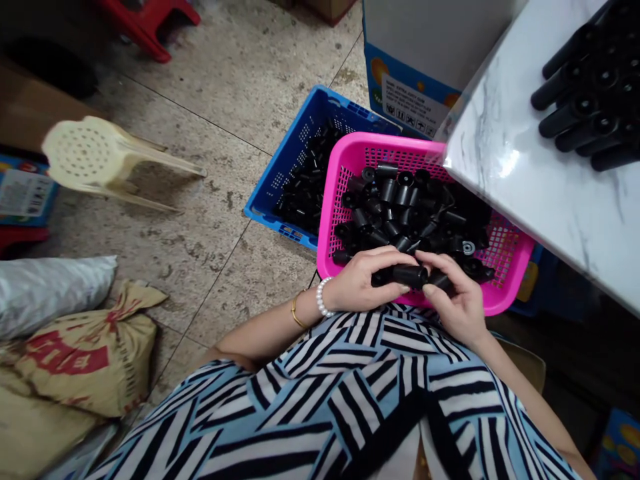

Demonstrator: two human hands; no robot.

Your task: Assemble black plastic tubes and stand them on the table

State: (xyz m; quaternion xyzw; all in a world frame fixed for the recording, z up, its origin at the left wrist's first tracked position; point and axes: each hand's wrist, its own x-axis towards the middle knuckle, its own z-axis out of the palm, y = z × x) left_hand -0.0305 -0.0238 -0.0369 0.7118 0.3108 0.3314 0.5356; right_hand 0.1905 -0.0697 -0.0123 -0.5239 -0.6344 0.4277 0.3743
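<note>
Over the near rim of a pink plastic basket (327, 220), my left hand (367, 279) is closed around a short black plastic cylinder (410, 275). Facing it, my right hand (457, 293) grips another black cylinder (439, 281) between thumb and fingers. The ends of the two pieces are close together; whether they touch or join I cannot tell. Many similar black cylinders (387, 193) lie loose in the basket beyond my hands. One grey-ended piece (468, 248) lies among them at the right.
A blue crate (270, 180) with small black parts sits behind the basket. At right, a marble-patterned table (505, 180) overhangs it, bearing stacked black tubes (585, 107). A cardboard box (415, 73) stands behind. On the left are a cream stool (85, 157) and sacks (90, 353).
</note>
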